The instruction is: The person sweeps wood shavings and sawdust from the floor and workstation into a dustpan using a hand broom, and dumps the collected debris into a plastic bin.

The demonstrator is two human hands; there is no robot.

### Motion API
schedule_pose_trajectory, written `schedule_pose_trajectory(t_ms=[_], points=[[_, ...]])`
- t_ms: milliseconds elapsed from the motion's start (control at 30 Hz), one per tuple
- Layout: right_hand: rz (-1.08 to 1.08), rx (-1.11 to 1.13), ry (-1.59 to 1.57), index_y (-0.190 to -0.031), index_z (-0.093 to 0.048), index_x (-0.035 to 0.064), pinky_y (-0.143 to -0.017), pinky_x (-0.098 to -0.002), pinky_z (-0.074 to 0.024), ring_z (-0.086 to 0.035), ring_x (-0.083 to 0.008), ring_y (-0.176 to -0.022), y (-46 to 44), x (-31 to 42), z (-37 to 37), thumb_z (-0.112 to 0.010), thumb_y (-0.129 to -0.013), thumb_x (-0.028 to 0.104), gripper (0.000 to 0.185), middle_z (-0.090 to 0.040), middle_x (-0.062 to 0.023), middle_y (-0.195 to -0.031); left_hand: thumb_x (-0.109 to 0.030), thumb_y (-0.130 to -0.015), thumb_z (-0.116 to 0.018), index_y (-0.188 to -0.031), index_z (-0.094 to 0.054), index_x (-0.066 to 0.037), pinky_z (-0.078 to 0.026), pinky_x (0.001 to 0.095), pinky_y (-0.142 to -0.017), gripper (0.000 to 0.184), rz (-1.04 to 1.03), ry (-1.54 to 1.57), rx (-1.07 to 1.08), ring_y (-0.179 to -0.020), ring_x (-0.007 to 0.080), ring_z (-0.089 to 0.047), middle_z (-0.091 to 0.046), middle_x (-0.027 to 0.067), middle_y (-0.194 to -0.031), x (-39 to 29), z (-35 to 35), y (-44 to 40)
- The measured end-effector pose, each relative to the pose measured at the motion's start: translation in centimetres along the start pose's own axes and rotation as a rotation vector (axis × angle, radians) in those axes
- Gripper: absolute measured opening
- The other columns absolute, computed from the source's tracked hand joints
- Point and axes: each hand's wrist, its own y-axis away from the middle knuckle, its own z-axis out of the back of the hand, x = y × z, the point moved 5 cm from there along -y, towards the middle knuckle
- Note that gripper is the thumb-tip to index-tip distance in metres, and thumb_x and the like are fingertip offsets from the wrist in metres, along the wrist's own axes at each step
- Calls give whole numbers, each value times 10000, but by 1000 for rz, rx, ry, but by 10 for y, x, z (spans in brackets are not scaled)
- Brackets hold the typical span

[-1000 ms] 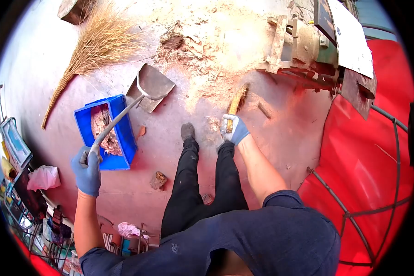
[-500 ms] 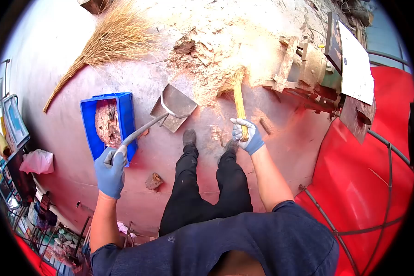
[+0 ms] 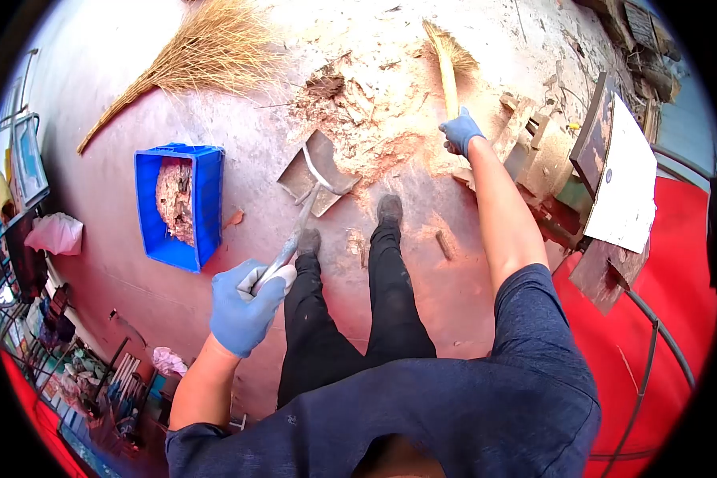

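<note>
My left hand [image 3: 251, 307], in a blue and grey glove, is wrapped round the long handle of a metal dustpan [image 3: 317, 177]. The pan rests on the floor, its mouth towards a pile of wood chips and sawdust [image 3: 374, 119]. Further out, my right hand [image 3: 460, 131], gloved in the same way, grips the handle of a short straw broom [image 3: 448, 68]. Its bristles touch the sawdust at the far right side of the pile. Left of the dustpan stands a blue crate [image 3: 208, 211] holding wood debris [image 3: 175, 199].
A large twig broom [image 3: 199, 56] lies at the upper left. Wooden machinery [image 3: 538, 155] with a white panel [image 3: 625, 175] stands on the right, beside red sheeting [image 3: 677, 263]. A cluttered rack [image 3: 24, 295] is at the left. A small wood piece [image 3: 444, 244] lies near my feet.
My right hand has reached forward and right with the straw broom, onto the far sawdust. My left hand has moved right, away from the crate, and the dustpan has shifted closer to the pile.
</note>
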Motion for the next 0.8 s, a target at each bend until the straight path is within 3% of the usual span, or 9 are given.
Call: schedule_pose_trajectory(t_ms=[67, 100, 133, 167, 333, 533, 633, 700, 800], points=[[-7, 46, 81, -1152, -385, 66, -443, -369, -480, -587, -254, -567, -48, 20, -7, -476, -930, 137, 250, -541, -158, -779, -121, -889, -691, -688, -593, -7, -339, 239, -513, 251, 120, 324, -142, -589, 34, -435, -524, -32, -630, -7, -12, -12], [-27, 18, 199, -1213, -411, 67, -482, -377, -504, -624, -258, -624, -48, 31, -9, -433, -955, 209, 295, -591, -165, -857, -121, -889, -691, -688, -593, -7, -339, 239, -513, 251, 123, 326, -146, -589, 34, -435, -524, -32, -630, -11, -21, -16], [-83, 35, 367, -1377, -372, 49, -545, -385, -533, -664, -260, -710, -75, 17, -16, -440, -959, 243, 465, -642, -197, -977, -109, -893, -683, -703, -601, -9, -345, 231, -526, 230, 140, 384, -192, -603, 36, -446, -536, -32, -649, -12, -27, -16], [-120, 100, 493, -1519, -176, 36, -623, -401, -555, -688, -268, -771, -71, 7, -28, -431, -963, 240, 644, -650, -234, -1083, -97, -898, -674, -718, -610, -11, -351, 223, -539, 209, 154, 440, -233, -618, 37, -458, -548, -32, -669, -12, -31, -18], [-274, 378, 528, -1559, 95, 147, -909, -466, -504, -632, -330, -1075, 16, -81, -87, -427, -974, 276, 795, -542, -239, -1344, -78, -897, -668, -736, -631, -2, -349, 219, -533, 182, 113, 415, -235, -609, 31, -453, -557, -27, -667, -21, -48, -18], [-148, 578, 424, -1517, 88, -5, -407, -399, -441, -577, -240, -505, 84, -136, -124, -593, -811, 103, 987, -587, -126, -697, -112, -930, -634, -781, -592, -28, -383, 209, -607, 175, 124, 393, -140, -654, 40, -468, -542, -26, -709, -28, -54, -23], [-47, 799, 455, -1506, 83, -48, -440, -398, -467, -604, -251, -527, 102, -165, -150, -594, -802, 96, 988, -636, -155, -714, -115, -908, -676, -754, -647, 31, -336, 232, -511, 214, 10, 420, -242, -604, 26, -433, -546, -36, -645, -18, -52, -23], [-148, 796, 394, -1511, 67, -51, -451, -396, -473, -605, -251, -526, 145, -127, -131, -597, -800, 99, 985, -639, -162, -715, -115, -909, -675, -757, -648, 36, -338, 234, -511, 217, -18, 405, -262, -608, 28, -434, -549, -34, -648, -16, -49, -19], [20, 795, 556, -1523, 26, -41, -433, -364, -484, -601, -230, -507, 164, -112, -100, -608, -803, 96, 968, -635, -134, -689, -116, -909, -674, -762, -645, 42, -341, 239, -510, 217, -46, 354, -300, -610, 29, -435, -552, -29, -649, -5, -40, -10]])
